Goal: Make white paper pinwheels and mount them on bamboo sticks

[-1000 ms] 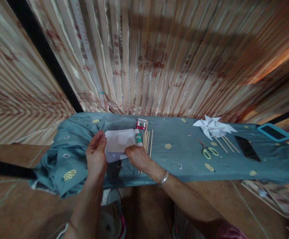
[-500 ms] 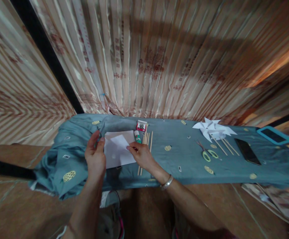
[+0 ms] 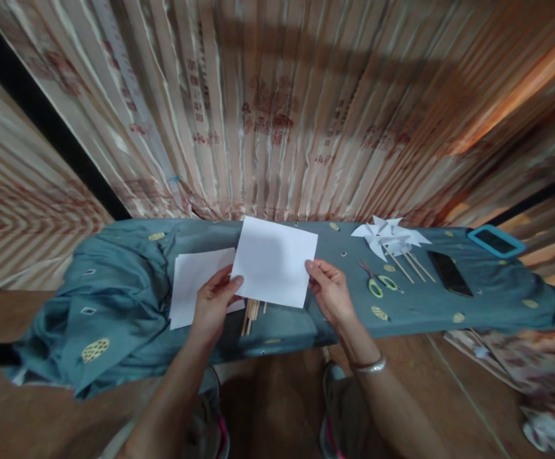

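Sheet of white paper (image 3: 274, 261) sits between the two hands, one grip per side edge. Left hand (image 3: 214, 303) pinches the left edge near the lower corner, thumb on the face, fingers behind. Right hand (image 3: 333, 292) pinches the right edge around mid-height, thumb on the face. Sheet tilts slightly, right side lower. It overlaps the paper stack (image 3: 198, 280) at left and hides the upper ends of the wooden sticks (image 3: 252, 317). Scissors (image 3: 377, 284) lie right of the right hand.
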Demonstrator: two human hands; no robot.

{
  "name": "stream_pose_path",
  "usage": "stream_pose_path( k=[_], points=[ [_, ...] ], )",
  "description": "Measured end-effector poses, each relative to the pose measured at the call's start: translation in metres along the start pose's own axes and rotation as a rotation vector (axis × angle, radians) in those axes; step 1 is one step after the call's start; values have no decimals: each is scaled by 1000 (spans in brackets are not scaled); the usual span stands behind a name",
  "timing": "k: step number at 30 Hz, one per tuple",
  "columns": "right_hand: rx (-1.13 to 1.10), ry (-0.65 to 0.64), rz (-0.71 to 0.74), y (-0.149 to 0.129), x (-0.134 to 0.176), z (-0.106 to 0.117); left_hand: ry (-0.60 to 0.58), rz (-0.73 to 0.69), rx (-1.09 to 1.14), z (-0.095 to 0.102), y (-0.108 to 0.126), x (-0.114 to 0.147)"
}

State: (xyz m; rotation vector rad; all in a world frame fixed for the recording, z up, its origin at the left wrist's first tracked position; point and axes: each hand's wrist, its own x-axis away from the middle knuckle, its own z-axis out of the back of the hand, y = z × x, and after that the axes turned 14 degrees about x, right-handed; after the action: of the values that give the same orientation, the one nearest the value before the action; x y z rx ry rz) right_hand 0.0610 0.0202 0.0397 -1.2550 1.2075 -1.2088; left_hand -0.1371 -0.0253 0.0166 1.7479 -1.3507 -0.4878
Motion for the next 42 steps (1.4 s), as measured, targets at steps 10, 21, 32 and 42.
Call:
stream_pose_path(
  k=[10,21,32,42],
  points=[
    [717,102,234,48,17,106,-105,123,-199,-33,-57,11],
    [1348,-240,631,61,43,140,-402,-33,-657,-32,-81,17],
    [896,-377,349,56,30,144,-871,-409,-1106,-26,-78,40],
    [683,-141,103,56,6,121,-612,-306,-984,-23,-82,36]
  ],
)
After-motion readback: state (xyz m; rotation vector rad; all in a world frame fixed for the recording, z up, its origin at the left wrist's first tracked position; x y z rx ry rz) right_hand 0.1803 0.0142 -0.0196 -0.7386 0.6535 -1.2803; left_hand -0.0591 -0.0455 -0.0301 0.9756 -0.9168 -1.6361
